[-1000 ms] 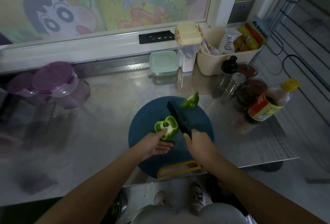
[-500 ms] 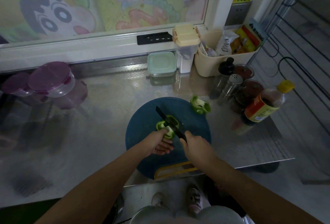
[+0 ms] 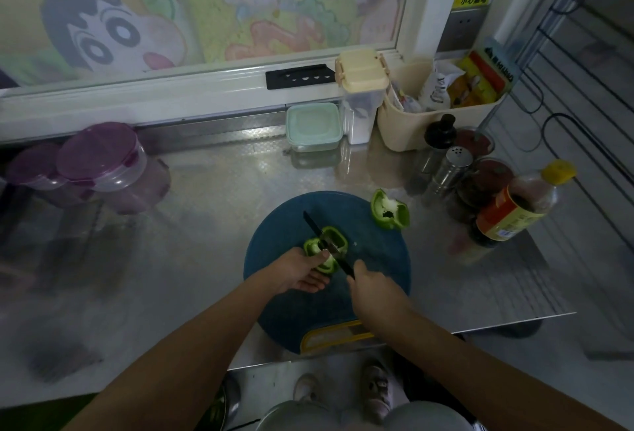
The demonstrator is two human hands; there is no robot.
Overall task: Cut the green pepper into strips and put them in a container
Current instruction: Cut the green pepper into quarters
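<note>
A round blue cutting board (image 3: 288,235) lies on the steel counter. On it sits a green pepper half (image 3: 338,241), cut side up. My left hand (image 3: 297,270) holds its near side. My right hand (image 3: 368,288) grips a black knife (image 3: 314,224), whose blade lies across the pepper, tip pointing away to the left. The other pepper half (image 3: 389,209) rests at the board's far right edge. A pale green lidded container (image 3: 314,126) stands at the back of the counter.
Purple-lidded jars (image 3: 103,159) stand at the left. A cream tub of packets (image 3: 442,101), a shaker (image 3: 449,169), dark jars and a yellow-capped sauce bottle (image 3: 521,207) crowd the right. The counter's front edge runs just below the board.
The knife came down from the board's middle onto the pepper half under my left hand. The other half dropped off the blade to the board's far right edge.
</note>
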